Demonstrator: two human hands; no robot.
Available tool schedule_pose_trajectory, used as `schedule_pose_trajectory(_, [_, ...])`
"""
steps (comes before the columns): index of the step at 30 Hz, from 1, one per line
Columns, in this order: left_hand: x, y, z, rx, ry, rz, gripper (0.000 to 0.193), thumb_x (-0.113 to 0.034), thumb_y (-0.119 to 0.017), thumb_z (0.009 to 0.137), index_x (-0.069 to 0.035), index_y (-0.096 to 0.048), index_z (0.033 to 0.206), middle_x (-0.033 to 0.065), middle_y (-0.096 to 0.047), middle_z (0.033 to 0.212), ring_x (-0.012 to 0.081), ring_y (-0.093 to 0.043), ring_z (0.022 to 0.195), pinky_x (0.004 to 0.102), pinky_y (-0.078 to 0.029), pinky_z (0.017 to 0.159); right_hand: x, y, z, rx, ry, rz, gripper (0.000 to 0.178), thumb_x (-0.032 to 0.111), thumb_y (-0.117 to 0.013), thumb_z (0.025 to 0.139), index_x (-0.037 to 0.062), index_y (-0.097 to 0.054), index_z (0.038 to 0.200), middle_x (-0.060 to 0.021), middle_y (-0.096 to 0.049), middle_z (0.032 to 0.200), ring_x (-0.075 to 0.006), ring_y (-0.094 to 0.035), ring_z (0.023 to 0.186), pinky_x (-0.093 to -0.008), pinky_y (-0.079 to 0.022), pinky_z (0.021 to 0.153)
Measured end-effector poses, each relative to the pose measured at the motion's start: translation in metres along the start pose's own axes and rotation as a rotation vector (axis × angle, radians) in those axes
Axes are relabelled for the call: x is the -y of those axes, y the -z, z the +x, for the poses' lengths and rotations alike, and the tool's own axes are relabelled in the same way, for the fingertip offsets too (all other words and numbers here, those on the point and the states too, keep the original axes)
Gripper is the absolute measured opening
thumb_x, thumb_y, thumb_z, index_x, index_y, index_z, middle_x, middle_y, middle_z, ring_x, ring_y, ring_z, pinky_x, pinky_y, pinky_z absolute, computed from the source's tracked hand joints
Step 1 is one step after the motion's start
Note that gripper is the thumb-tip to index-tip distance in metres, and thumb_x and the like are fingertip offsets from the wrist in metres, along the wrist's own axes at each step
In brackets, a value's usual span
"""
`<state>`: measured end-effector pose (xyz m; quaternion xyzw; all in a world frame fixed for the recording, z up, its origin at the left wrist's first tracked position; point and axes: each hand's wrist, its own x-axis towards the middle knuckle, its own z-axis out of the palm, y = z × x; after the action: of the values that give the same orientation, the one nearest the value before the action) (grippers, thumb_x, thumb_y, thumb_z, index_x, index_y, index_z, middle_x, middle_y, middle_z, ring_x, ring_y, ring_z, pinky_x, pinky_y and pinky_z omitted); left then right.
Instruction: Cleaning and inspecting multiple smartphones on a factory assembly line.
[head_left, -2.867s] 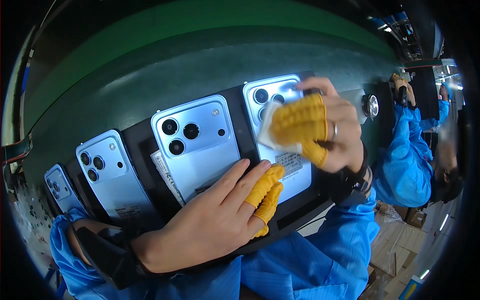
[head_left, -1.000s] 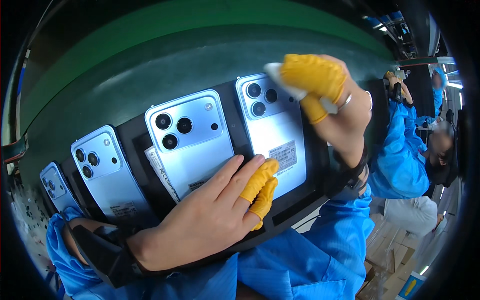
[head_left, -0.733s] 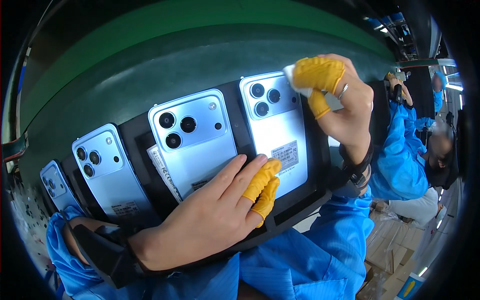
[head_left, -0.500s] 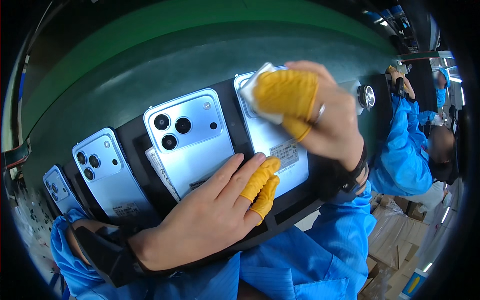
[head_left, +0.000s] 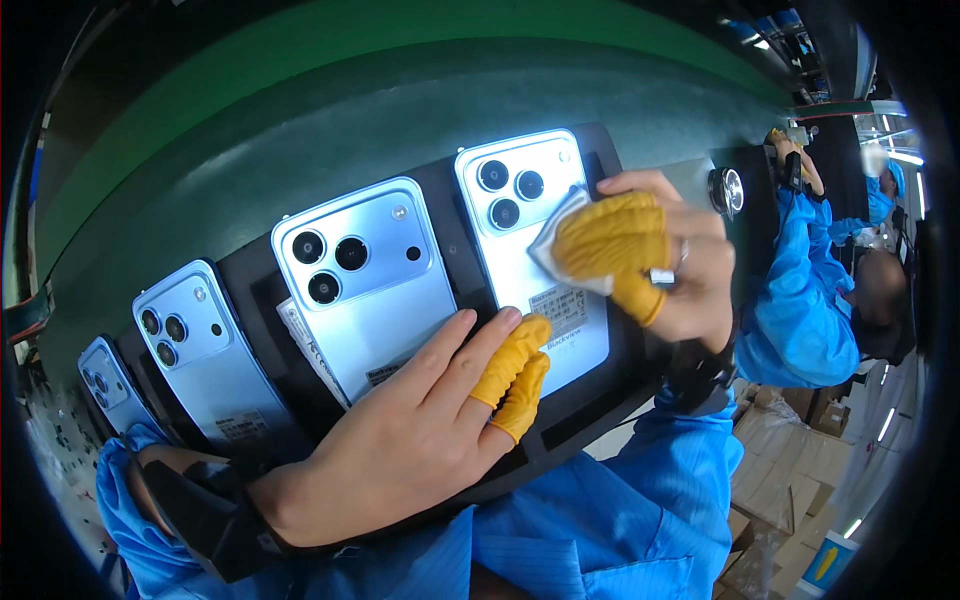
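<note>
A light-blue smartphone [head_left: 522, 232] lies back up at the right end of a black tray [head_left: 600, 155], its three camera lenses showing. My right hand [head_left: 650, 250], in yellow finger cots, presses a folded white cloth [head_left: 548, 245] against the phone's back, below the cameras. Fingers stretched out, my left hand [head_left: 420, 420] rests across the lower part of the second phone [head_left: 370, 300]; its yellow-cotted fingers reach the lower left edge of the right-end phone. Farther left lie a third phone [head_left: 215, 350] and a smaller-looking fourth [head_left: 115, 385], both back up.
A white label strip with handwriting [head_left: 310, 345] sticks out beside the second phone. Beyond the tray runs a green work surface [head_left: 330, 130]. A round metal-topped container [head_left: 728, 190] stands right of my right hand. A co-worker in blue [head_left: 805, 300] sits farther right, near cartons [head_left: 790, 470].
My right hand has moved the cloth down and right from the camera area, uncovering the lenses. My left hand has shifted slightly left; the phones and tray also appear a little farther left.
</note>
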<state>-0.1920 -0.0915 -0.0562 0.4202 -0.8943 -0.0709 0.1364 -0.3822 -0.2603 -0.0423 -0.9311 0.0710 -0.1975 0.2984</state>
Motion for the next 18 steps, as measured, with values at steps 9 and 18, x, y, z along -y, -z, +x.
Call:
schedule_pose_trajectory(9, [0.000,0.002,0.001,0.021,0.006,-0.025,0.027,-0.019,-0.060,0.083,-0.002,-0.065,0.104,0.0195,-0.061,0.107,0.0286,-0.052,0.116,0.0403,-0.039,0.100,-0.025,-0.020,0.037,-0.118,0.146,-0.221,0.011,0.003,-0.071,0.066,-0.0007,-0.063,0.071,-0.0107,-0.060,0.064,-0.0268,-0.060,0.063,-0.0426,-0.047,0.090])
schedule_pose_trajectory(18, [-0.001,0.002,-0.001,-0.007,0.028,-0.082,0.023,-0.019,-0.060,0.081,-0.003,-0.066,0.095,0.0195,-0.061,0.109,0.0276,-0.052,0.116,0.0397,-0.038,0.100,-0.026,-0.014,0.035,-0.013,0.284,-0.274,0.009,0.001,-0.069,0.067,0.0005,-0.061,0.070,-0.0098,-0.057,0.067,-0.0228,-0.059,0.063,-0.0482,-0.047,0.091])
